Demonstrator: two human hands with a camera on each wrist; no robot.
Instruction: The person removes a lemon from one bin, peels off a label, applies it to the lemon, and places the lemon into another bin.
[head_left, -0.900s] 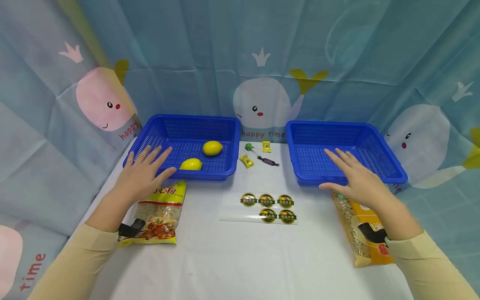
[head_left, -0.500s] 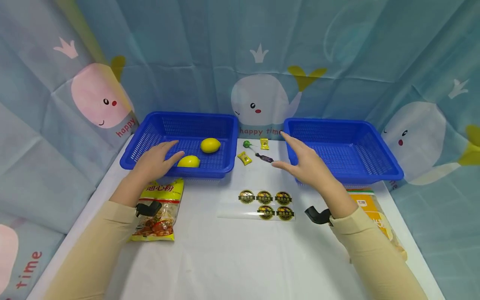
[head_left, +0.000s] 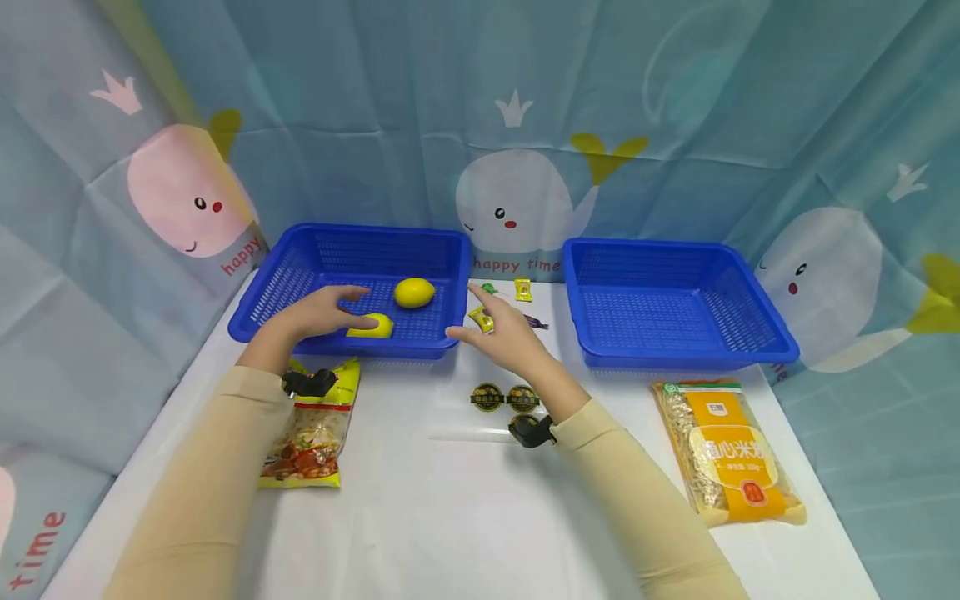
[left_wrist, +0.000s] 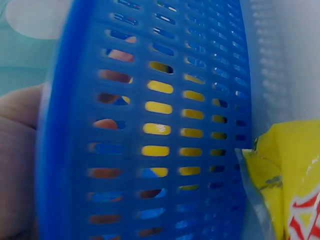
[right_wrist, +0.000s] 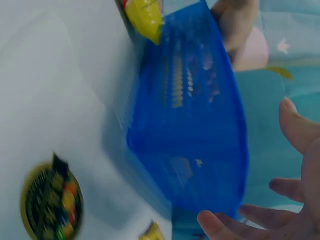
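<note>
Over the front rim of the left blue plastic basket (head_left: 420,347) reaches my left hand (head_left: 315,315). Its thumb overlaps the nearer lemon (head_left: 381,327); whether it touches cannot be told. Behind that, a second lemon (head_left: 414,292) lies on the basket floor. The left wrist view shows yellow lemon (left_wrist: 158,107) and parts of fingers through the slotted wall. My right hand (head_left: 513,342) hovers by the basket's right end, thumb and fingers spread, holding nothing. In the right wrist view its fingers (right_wrist: 260,217) appear close to the basket's rim; contact is unclear.
Wrapped candies (head_left: 480,319) and a green lollipop (head_left: 489,288) lie between the baskets. A sticker sheet (head_left: 450,421) is partly under my right arm. Another blue basket (head_left: 675,360) stands right. Food bags lie left (head_left: 318,442) and right (head_left: 738,471). Curtains enclose the table.
My right hand has swept left from the right basket, past the candies, to the left basket's right end. The left hand has shifted right and lower, its thumb now over the nearer lemon.
</note>
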